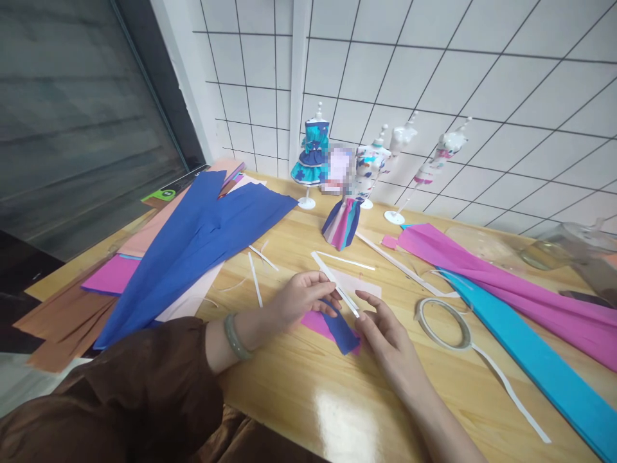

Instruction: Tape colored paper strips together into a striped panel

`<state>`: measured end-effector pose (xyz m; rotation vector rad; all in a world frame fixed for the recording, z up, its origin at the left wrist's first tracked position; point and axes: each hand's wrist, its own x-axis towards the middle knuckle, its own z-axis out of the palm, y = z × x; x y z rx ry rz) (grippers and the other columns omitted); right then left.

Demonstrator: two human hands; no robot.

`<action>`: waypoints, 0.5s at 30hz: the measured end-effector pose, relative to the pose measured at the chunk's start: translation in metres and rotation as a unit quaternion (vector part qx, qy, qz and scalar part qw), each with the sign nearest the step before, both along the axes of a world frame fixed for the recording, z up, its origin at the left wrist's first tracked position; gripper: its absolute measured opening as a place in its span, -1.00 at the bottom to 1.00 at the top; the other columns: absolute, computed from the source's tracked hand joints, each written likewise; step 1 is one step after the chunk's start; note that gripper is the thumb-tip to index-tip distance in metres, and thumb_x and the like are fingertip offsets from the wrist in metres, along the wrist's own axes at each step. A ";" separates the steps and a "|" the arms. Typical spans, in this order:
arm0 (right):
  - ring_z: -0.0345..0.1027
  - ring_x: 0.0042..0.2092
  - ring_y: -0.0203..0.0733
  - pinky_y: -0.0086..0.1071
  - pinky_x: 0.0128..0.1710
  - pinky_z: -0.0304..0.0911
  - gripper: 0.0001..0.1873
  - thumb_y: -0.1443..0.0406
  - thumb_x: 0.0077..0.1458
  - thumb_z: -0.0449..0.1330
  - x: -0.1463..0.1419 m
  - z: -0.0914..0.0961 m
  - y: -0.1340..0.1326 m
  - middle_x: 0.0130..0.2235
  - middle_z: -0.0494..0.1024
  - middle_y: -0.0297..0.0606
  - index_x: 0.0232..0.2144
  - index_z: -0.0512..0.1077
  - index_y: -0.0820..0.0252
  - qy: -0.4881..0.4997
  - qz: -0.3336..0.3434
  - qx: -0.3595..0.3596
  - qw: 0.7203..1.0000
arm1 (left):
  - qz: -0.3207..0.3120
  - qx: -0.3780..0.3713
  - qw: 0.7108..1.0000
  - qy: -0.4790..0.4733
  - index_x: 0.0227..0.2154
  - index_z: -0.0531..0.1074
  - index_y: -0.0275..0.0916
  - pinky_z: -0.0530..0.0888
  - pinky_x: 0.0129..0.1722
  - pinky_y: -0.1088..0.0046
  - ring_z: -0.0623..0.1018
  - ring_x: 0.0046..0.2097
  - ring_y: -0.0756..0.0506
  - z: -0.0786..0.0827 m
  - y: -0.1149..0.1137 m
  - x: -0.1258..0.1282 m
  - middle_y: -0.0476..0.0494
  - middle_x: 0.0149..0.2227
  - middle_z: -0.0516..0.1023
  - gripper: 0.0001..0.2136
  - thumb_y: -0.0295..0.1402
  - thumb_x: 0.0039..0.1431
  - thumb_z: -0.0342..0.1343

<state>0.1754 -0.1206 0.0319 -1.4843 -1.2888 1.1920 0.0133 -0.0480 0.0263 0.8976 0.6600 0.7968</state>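
Between my hands is a narrow white strip point(344, 296), held slantwise above the table; it looks like a piece of double-sided tape. My left hand point(308, 297) pinches it near the middle, thumb and fingers closed. At its near end, the thumb and fingers of my right hand point(385, 331) close on it. Beneath my hands lie a small blue piece of crepe paper point(344, 334) and a pink piece point(315, 325), partly covered by it and by my left hand. A pale pink sheet point(364, 285) is just beyond the strip.
Left lie a large blue crepe sheet point(207, 238) and brown paper point(67, 315). Right are a tape roll point(443, 323), a magenta sheet point(482, 280) and a turquoise sheet point(535, 366). Several mini dress forms stand behind, one in a blue ruffled dress point(311, 154). Loose white strips point(254, 280) are scattered about.
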 end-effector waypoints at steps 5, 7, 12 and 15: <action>0.04 -0.51 -0.33 -0.45 -0.51 0.03 -0.48 0.06 0.08 0.06 0.000 0.003 -0.002 -0.55 0.21 -0.46 0.04 0.15 0.17 -0.006 0.010 0.011 1.000 | -0.001 -0.012 1.000 0.003 -0.46 0.37 -0.36 0.45 -0.44 0.51 0.48 -0.44 0.02 0.001 0.000 0.000 -0.11 -0.49 0.47 -0.82 -0.31 0.00 0.17; 0.07 -0.49 -0.33 -0.44 -0.49 0.07 -0.49 0.07 0.08 0.06 0.000 0.005 -0.002 -0.55 0.22 -0.45 0.03 0.15 0.17 -0.002 0.013 0.016 1.000 | -0.009 -0.019 1.000 -0.003 -0.46 0.37 -0.36 0.45 -0.43 0.50 0.48 -0.45 0.03 0.000 0.000 0.000 -0.11 -0.49 0.47 -0.82 -0.32 0.00 0.17; 0.05 -0.51 -0.34 -0.44 -0.50 0.07 -0.51 0.09 0.10 0.05 0.000 0.008 -0.004 -0.54 0.22 -0.44 0.03 0.16 0.16 0.016 0.020 0.022 0.999 | -0.009 -0.015 1.000 -0.024 -0.45 0.37 -0.36 0.45 -0.41 0.49 0.49 -0.43 0.02 -0.004 0.003 -0.001 -0.10 -0.48 0.47 -0.83 -0.32 0.03 0.14; -0.01 -0.54 -0.37 -0.46 -0.54 0.00 -0.53 0.11 0.11 0.06 0.001 0.008 -0.007 -0.55 0.17 -0.46 0.04 0.17 0.13 0.047 0.022 0.027 0.998 | 0.013 -0.012 1.000 -0.020 -0.45 0.37 -0.35 0.45 -0.41 0.47 0.50 -0.43 0.01 -0.004 0.005 -0.003 -0.09 -0.47 0.47 -0.83 -0.33 0.01 0.15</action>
